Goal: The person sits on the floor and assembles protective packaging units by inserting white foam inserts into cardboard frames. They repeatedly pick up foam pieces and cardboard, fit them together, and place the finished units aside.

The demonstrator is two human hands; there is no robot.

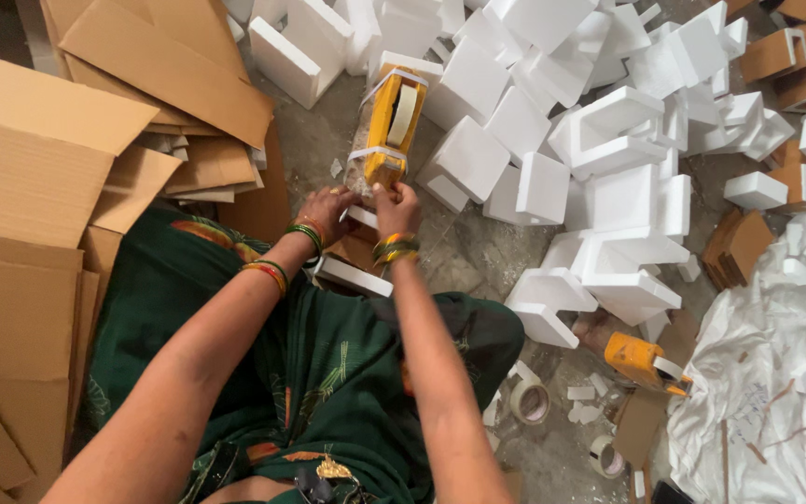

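A yellow device in a clear bag, with white foam end pieces on it, lies on the floor ahead of me. Both hands grip its near end: my left hand on the left side, my right hand on the right side. Bangles ring both wrists. A white foam piece lies just under my forearms, on my green garment's edge.
Flat cardboard sheets are stacked at left. Several white foam blocks are heaped at the top and right. A second yellow device, tape rolls and a crumpled white sheet lie at lower right.
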